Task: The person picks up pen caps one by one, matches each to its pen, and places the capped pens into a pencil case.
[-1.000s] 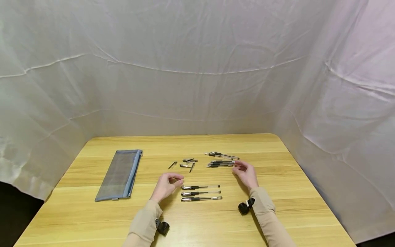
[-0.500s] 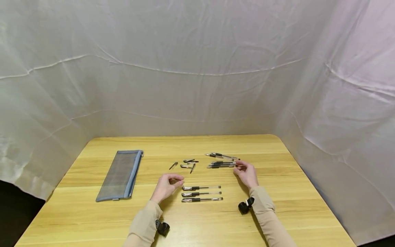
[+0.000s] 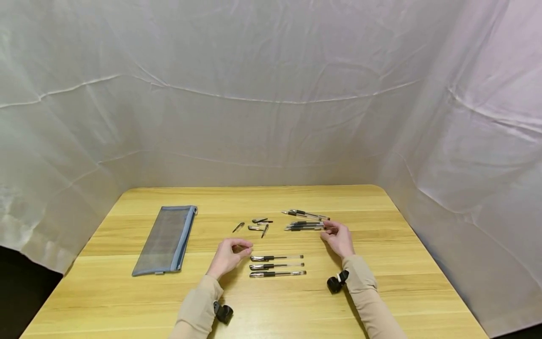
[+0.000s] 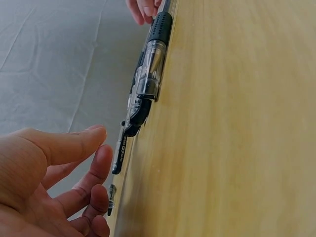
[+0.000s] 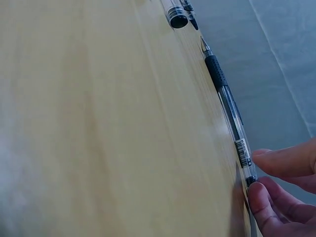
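Note:
My left hand (image 3: 230,256) rests on the table with its fingers loosely bent and nothing between them. Just right of it, three capped gel pens (image 3: 277,273) lie in parallel, their black grips and clear caps towards that hand. My right hand (image 3: 338,240) is farther back, at the right end of a cluster of uncapped gel pens (image 3: 302,228). In the right wrist view, thumb and fingertips are right at the end of a clear-barrelled pen (image 5: 229,108), spread apart rather than closed round it. Several loose pen caps (image 3: 256,228) lie behind the left hand.
A blue-edged mesh zip pouch (image 3: 163,240) lies flat on the left side of the wooden table (image 3: 360,306). Two more uncapped pens (image 3: 306,214) lie behind the cluster. Pale grey curtains (image 3: 262,132) stand along the back and sides.
Both hands keep their places and the pens, caps and pouch stay put. Only a very slight shift of the head view shows.

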`<state>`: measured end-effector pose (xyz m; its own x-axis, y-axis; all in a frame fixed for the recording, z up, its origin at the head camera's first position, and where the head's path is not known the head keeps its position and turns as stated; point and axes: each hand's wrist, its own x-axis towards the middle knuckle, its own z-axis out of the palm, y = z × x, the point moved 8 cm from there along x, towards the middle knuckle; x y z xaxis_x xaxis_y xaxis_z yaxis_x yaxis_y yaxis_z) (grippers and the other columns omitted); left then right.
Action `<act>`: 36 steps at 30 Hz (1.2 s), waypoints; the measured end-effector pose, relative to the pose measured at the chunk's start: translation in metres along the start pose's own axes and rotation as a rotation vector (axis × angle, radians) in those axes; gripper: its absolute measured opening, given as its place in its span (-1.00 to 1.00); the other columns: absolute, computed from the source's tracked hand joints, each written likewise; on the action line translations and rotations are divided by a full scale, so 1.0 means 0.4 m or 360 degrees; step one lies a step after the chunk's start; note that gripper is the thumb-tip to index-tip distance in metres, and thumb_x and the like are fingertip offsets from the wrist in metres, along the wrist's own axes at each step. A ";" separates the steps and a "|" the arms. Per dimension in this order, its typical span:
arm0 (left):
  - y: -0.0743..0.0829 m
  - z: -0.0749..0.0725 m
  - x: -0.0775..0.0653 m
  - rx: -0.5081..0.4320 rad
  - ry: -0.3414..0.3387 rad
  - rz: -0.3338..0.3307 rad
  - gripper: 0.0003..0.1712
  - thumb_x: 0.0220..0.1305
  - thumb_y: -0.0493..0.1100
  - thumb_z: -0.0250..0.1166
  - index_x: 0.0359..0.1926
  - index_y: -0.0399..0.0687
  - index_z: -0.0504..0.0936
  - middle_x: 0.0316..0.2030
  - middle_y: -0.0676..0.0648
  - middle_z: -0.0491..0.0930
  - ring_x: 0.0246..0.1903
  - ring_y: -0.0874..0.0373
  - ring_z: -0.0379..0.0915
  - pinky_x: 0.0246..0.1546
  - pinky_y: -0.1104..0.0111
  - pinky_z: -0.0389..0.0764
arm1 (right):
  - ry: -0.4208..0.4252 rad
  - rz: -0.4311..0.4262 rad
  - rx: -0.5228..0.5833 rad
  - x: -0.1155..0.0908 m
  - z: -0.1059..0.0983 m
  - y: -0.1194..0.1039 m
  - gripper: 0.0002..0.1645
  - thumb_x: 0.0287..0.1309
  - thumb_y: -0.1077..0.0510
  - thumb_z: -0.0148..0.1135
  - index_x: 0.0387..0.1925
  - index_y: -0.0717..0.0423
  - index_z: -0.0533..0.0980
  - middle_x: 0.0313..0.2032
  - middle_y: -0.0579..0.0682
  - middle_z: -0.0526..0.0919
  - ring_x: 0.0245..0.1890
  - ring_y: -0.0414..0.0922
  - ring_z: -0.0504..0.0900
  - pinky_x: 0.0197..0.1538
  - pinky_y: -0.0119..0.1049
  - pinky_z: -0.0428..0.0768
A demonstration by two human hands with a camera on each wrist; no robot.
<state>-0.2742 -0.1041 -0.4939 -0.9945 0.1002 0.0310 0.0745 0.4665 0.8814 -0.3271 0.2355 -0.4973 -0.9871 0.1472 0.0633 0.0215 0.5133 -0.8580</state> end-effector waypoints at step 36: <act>0.003 -0.002 -0.002 -0.0023 -0.0013 0.0038 -0.85 0.22 -0.36 0.39 -0.18 -0.20 0.78 -0.22 -0.14 0.77 -0.33 0.20 0.51 -0.32 0.49 0.48 | -0.0229 -0.0188 -0.0301 0.007 0.018 -0.013 -0.83 0.11 0.43 0.33 -0.23 0.26 0.71 -0.28 0.18 0.75 -0.39 -0.17 0.55 -0.28 -0.40 0.46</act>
<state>-0.2735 -0.1042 -0.4926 -0.9918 0.1184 0.0483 0.0970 0.4510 0.8872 -0.3309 0.2270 -0.4962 -0.9966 -0.0382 0.0726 -0.0794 0.6707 -0.7374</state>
